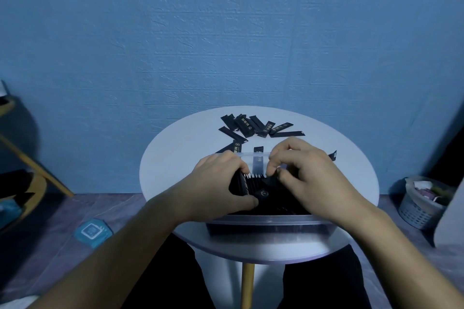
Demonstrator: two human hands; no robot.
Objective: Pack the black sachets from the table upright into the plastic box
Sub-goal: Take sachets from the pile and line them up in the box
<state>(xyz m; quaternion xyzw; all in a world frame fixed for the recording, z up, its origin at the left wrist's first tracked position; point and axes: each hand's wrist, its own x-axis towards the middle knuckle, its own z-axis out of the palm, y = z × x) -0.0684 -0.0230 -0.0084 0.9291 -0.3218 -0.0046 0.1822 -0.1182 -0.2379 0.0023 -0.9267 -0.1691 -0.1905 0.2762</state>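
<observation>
We have both hands down in the plastic box (266, 221), which sits at the near side of the bench (180, 155). Inside the box the packed sachets (254, 177) stand on end, long axes vertical, rowed left to right. Our left hand (218, 183) curls over the row's left end, gripping it, thumb in front. A slanted sachet (263, 192) lies across the tops, running near-left to far-right; our right hand (310, 175) pinches its far end. Beyond the box, loose sachets (251, 126) lie flat, pointing many ways.
</observation>
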